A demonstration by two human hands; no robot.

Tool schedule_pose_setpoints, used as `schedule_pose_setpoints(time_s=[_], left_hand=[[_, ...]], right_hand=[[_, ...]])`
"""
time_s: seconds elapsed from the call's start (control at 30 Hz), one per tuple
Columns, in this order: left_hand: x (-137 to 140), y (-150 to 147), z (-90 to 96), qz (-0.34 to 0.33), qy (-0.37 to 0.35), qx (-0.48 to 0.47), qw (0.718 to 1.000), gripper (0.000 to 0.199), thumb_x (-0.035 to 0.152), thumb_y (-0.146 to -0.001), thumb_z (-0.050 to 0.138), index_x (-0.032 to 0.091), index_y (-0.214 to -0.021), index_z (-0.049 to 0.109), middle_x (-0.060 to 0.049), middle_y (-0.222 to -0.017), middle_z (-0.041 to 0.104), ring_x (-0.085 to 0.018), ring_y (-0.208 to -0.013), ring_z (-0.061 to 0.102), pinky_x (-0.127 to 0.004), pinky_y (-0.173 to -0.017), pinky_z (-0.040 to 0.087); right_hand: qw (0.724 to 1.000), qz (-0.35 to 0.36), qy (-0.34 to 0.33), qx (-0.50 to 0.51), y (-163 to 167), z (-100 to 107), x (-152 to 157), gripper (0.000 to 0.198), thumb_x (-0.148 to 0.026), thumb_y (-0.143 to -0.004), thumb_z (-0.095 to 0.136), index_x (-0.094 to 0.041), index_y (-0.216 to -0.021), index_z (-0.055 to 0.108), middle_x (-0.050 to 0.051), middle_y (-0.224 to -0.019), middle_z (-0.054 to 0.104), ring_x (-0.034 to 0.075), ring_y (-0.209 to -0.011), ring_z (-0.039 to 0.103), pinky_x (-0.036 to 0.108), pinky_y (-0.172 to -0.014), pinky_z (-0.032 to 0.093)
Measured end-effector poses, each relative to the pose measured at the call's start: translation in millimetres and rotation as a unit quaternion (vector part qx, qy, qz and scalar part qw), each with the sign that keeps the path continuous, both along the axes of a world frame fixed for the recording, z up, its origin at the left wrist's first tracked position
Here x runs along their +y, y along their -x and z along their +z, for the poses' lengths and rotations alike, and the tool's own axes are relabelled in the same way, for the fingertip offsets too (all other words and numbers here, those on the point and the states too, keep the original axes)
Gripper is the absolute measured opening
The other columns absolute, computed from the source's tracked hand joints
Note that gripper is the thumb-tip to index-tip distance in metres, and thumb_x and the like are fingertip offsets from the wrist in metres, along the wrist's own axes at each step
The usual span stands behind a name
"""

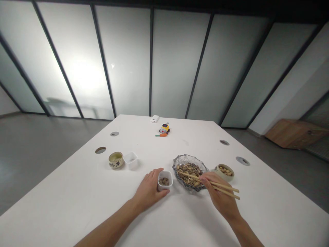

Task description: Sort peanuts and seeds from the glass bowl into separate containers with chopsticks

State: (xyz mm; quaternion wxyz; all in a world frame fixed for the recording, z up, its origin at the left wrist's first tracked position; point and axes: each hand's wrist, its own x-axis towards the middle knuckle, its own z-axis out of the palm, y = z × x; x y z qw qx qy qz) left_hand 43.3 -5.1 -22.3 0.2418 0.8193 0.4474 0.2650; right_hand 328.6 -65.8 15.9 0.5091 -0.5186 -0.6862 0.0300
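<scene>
My left hand (150, 188) is closed around the side of a small white plastic cup (168, 187), which stands on the table with some sunflower seeds (163, 181) inside. In my right hand (221, 195) is a pair of wooden chopsticks (226, 187). Their tips reach into a clear glass bowl (183, 158) with a wavy rim, filled with sunflower seeds and some peanuts. Whether the tips pinch a seed is too small to tell. Right of the glass bowl, partly behind my right hand, sits a small ceramic bowl (229, 176) of peanuts.
Left on the white table (77, 206) stand a ceramic bowl with dark characters (116, 164) and a white plastic cup (131, 164). Farther back lie a toy carrot (162, 135), a yellow toy car (165, 128) and a white box (154, 118). Round holes (100, 150) pierce the tabletop near both sides.
</scene>
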Motion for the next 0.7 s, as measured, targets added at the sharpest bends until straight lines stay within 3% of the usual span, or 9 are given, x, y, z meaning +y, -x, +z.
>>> schedule_pose_setpoints(time_s=[0.27, 0.43, 0.6, 0.7], left_hand=[[0, 0, -0.4, -0.002, 0.001, 0.007, 1.0, 0.068, 0.032, -0.082, 0.076, 0.023, -0.143, 0.048, -0.011, -0.138, 0.064, -0.033, -0.124, 0.062, -0.05, -0.108, 0.048], [0, 0, -0.2, -0.002, 0.004, 0.008, 1.0, 0.068, 0.031, -0.082, 0.076, 0.023, -0.144, 0.048, -0.012, -0.138, 0.064, -0.033, -0.125, 0.061, -0.05, -0.108, 0.047], [-1, -1, 2.1, 0.001, 0.013, 0.01, 1.0, 0.069, 0.03, -0.082, 0.077, 0.023, -0.144, 0.049, -0.012, -0.138, 0.064, -0.033, -0.124, 0.061, -0.05, -0.108, 0.047], [-1, -1, 3.1, 0.003, 0.014, 0.011, 1.0, 0.068, 0.029, -0.082, 0.078, 0.023, -0.143, 0.05, -0.011, -0.137, 0.064, -0.033, -0.122, 0.062, -0.049, -0.108, 0.047]], right_hand=[[0.999, -0.031, -0.024, 0.002, -4, 3, 0, 0.032, -0.046, -0.101, 0.062, -0.025, -0.085, 0.078, 0.004, -0.085, 0.079, 0.021, -0.079, 0.075, 0.033, -0.076, 0.062], [0.992, -0.075, -0.02, 0.098, -8, -6, 0, 0.036, -0.051, -0.099, 0.063, -0.023, -0.084, 0.079, 0.008, -0.089, 0.079, 0.023, -0.084, 0.075, 0.036, -0.075, 0.065], [0.962, -0.031, 0.008, 0.272, 1, -18, 0, 0.032, -0.05, -0.095, 0.071, -0.02, -0.087, 0.079, 0.009, -0.096, 0.076, 0.024, -0.084, 0.075, 0.04, -0.073, 0.068], [0.961, 0.007, 0.015, 0.278, 12, -15, -3, 0.03, -0.048, -0.095, 0.07, -0.021, -0.085, 0.079, 0.009, -0.092, 0.076, 0.023, -0.08, 0.075, 0.036, -0.065, 0.066]])
